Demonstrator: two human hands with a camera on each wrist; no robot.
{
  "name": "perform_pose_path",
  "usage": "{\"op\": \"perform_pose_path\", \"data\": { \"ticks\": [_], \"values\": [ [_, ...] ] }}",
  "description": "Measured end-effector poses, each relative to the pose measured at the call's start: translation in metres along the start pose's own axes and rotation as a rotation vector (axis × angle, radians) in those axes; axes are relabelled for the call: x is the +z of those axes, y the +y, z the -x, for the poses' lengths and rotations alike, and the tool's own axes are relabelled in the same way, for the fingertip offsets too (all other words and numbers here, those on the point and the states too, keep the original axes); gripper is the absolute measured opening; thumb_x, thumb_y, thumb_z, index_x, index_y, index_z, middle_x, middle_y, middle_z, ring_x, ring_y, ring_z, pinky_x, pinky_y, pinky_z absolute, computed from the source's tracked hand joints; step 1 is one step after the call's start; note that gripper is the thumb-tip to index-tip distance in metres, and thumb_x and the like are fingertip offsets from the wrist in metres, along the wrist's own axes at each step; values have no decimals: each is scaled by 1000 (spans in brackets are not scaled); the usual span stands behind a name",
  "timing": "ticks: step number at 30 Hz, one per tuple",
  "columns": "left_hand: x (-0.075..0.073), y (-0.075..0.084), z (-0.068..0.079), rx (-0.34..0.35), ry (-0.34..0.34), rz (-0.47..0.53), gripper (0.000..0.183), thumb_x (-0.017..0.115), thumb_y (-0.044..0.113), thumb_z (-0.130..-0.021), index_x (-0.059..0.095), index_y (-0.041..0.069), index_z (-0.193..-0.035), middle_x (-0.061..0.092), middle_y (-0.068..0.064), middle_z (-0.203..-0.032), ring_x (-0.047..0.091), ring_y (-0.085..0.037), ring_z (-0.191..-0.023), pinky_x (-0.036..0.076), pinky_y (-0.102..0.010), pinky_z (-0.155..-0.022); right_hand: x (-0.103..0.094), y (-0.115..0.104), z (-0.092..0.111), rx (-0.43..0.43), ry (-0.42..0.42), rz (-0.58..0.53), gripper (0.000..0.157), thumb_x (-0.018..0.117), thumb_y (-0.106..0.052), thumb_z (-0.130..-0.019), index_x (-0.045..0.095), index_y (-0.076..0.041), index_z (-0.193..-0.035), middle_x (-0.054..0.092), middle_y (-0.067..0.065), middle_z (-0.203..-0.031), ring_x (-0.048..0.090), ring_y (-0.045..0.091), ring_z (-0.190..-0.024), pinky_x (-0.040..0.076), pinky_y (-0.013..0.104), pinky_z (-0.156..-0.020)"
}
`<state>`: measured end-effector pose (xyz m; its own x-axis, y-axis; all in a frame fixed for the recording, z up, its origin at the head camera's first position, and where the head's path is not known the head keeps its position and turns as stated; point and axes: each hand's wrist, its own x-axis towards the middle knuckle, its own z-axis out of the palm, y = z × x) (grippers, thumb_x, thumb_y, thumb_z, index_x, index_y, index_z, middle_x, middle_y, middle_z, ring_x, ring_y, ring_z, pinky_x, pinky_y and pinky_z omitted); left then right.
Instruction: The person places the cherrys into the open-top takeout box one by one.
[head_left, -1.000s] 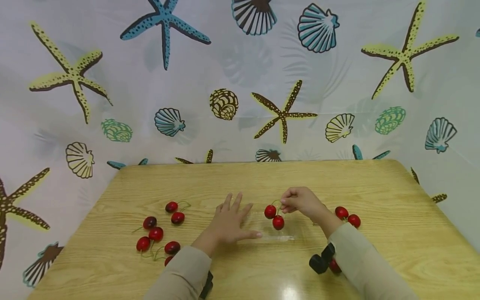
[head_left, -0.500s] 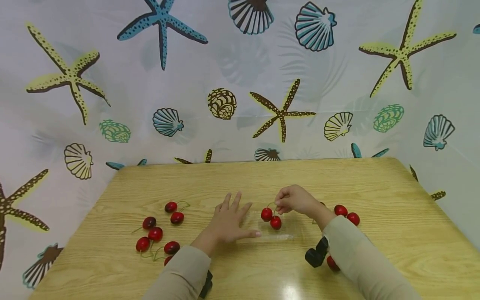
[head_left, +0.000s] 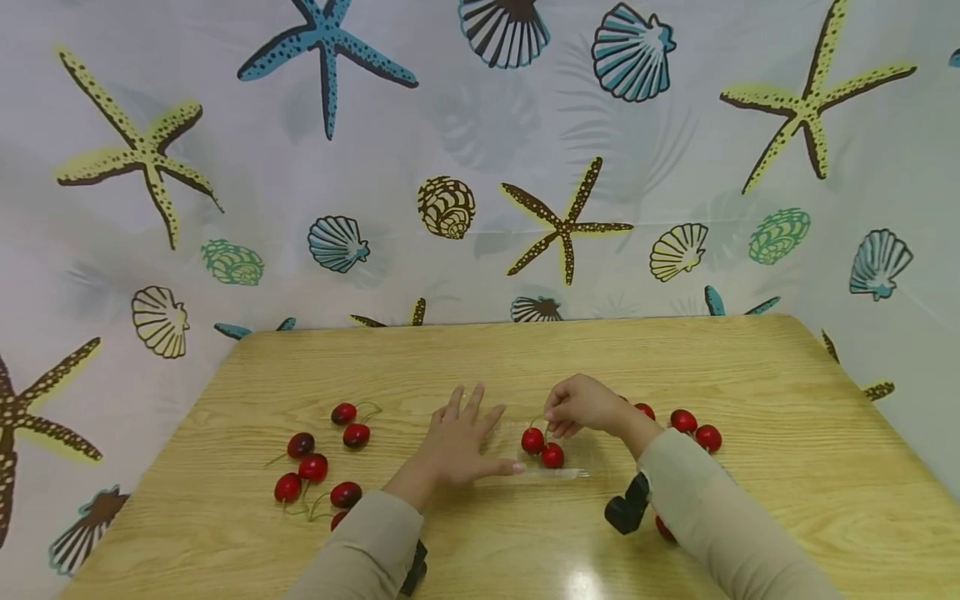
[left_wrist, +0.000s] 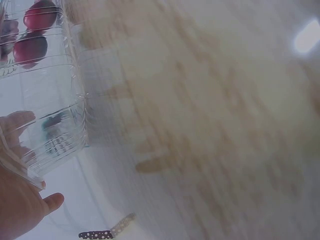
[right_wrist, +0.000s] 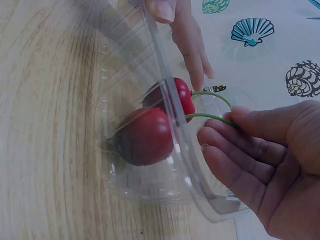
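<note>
My right hand (head_left: pixel 583 407) pinches the joined green stems (right_wrist: pixel 214 118) of a pair of red cherries (right_wrist: pixel 145 136) between thumb and finger. Both cherries hang partly below the rim of a clear plastic box (right_wrist: pixel 172 92), seen through its wall in the right wrist view. Whether they touch its bottom I cannot tell. My left hand (head_left: pixel 459 446) lies with fingers spread over the left part of the box, its thumb along the near side. Through the ribbed box wall (left_wrist: pixel 75 90), the left wrist view shows the cherries at upper left.
Several loose cherries (head_left: pixel 312 467) with stems lie on the wooden table (head_left: pixel 420 358) to the left. More cherries (head_left: pixel 683 421) lie at the right, some partly hidden by the right forearm. A patterned curtain (head_left: pixel 450 275) hangs behind the table.
My right hand has shifted left, and the pair of cherries has moved left and then down into the clear box. The left hand has stayed in place.
</note>
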<state>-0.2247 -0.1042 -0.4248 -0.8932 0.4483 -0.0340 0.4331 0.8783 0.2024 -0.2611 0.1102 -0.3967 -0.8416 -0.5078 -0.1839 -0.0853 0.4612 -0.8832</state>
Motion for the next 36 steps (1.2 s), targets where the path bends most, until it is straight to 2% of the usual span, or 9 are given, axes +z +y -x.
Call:
{"op": "perform_pose_path", "data": {
  "ticks": [7,13,22,27,36],
  "values": [
    [1,0,0,-7,-5,-3,91,41,75,-67,27,19,-137,4,-13,-143,-4,-36,-127,13,-55,-95,6,0,-2,7,42,43,13,56,-2,-82,61,10,-84,60,9,-67,59,20,-60,49,32,-57],
    [2,-1,-1,-1,5,-11,91,39,76,-66,29,19,-136,6,-14,-143,-1,-37,-127,15,-55,-94,10,0,-5,7,53,92,12,56,-1,-82,62,8,-82,60,9,-67,59,19,-60,49,31,-56],
    [1,0,-1,-4,-8,-28,92,35,78,-66,25,20,-137,1,-12,-143,-3,-37,-127,14,-54,-94,12,-1,-7,18,68,144,10,56,-2,-81,62,6,-81,61,10,-70,59,17,-60,49,30,-57],
    [0,-1,-1,-2,-9,-33,93,35,78,-66,25,19,-137,1,-12,-143,-3,-37,-127,14,-54,-94,12,-1,-8,20,69,144,10,56,-2,-82,63,5,-81,61,7,-69,59,16,-60,49,29,-57],
    [-1,0,0,-7,-13,4,91,40,75,-67,26,19,-137,0,-12,-143,-5,-36,-127,12,-55,-95,5,-2,-1,2,65,93,13,56,-3,-83,62,7,-86,61,12,-75,59,17,-64,49,30,-60]
  ]
}}
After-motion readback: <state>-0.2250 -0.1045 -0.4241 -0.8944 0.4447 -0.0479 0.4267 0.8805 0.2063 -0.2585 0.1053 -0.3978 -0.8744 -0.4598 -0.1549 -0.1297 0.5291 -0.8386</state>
